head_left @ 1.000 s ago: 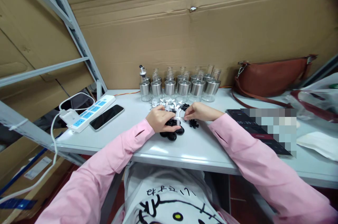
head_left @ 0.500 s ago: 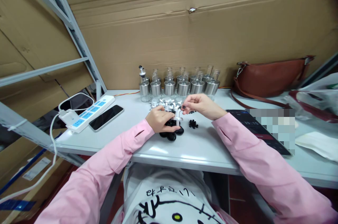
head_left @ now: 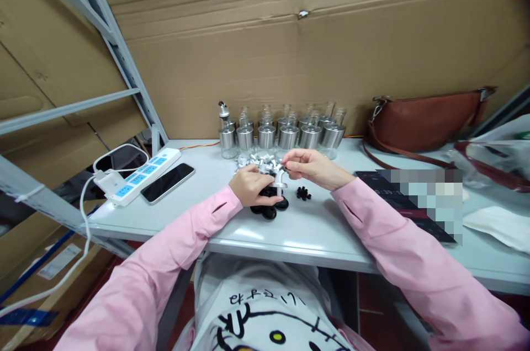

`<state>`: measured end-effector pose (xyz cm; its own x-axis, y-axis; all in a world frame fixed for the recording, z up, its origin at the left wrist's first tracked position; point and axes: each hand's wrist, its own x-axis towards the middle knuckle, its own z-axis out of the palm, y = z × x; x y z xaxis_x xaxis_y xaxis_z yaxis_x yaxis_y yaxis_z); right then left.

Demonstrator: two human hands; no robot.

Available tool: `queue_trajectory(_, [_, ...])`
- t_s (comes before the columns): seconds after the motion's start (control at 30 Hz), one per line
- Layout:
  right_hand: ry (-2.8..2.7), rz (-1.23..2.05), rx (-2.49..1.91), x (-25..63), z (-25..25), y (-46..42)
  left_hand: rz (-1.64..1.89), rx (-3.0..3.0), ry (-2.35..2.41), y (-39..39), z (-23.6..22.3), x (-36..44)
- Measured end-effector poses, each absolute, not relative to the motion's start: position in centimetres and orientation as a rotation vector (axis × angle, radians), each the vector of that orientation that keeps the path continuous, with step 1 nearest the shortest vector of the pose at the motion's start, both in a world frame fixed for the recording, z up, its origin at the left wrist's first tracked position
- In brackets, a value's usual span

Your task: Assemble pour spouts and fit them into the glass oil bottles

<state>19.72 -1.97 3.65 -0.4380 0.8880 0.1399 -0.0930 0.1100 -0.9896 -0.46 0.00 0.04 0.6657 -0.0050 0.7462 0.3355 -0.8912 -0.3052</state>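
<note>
**Silver spout piece (head_left: 280, 180) between two hands: probably light, hard and smooth**

On the left, the phone (head_left: 168, 183) lies flat on the table (head_left: 331, 224), well apart from the work. Next comes the left hand (head_left: 252, 186). Its thumb is on the near side and its fingers are bent on the far side, and together they pinch the silver spout piece at its lower part. The heap of silver pieces (head_left: 260, 162) lies a little farther, before the glass-and-metal bottles (head_left: 289, 134). On the near side, black round parts (head_left: 269, 213) lie partly under this hand; they look smooth, perhaps of rubber or plastic.

The silver spout piece is near the middle of the scene, above the table, with its bent end up. I judge it stiff and light, and not easy to break, but the shiny surface may slip or turn in the fingers. The wide collar and the stem below it seem the best place for holding, because the bent end stays free.

To the right, the right hand (head_left: 304, 165) has thumb and fingertips pressed together at this upper end. They seem to pinch a small dark piece (head_left: 284, 168), mostly covered; such a piece would need only the fingertips. Farther right and nearer, small black pieces (head_left: 303, 193) lie in a cluster.
</note>
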Motion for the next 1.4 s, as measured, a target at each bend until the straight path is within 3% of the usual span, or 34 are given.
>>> queue_trajectory(0.3, [-1.626, 1.427, -0.859, 19.7, 3.6, -2.0, -1.177, -2.458, -0.182, -0.3, 0.1, -0.1])
queue_trajectory(0.73, [-2.398, 0.675, -1.423, 22.1, 3.0, -0.6, -1.109, -2.505, -0.302, 0.1, 0.0, -0.6])
queue_trajectory(1.0, [-2.439, 0.711, -1.517, 21.2, 2.5, -1.0, -1.148, -2.502, -0.271, -0.1, 0.1, -0.5])
queue_trajectory(1.4, [-1.884, 1.104, -1.016, 21.2, 4.2, -1.6, -1.143, -2.534, -0.283, 0.0, -0.1, -0.6])
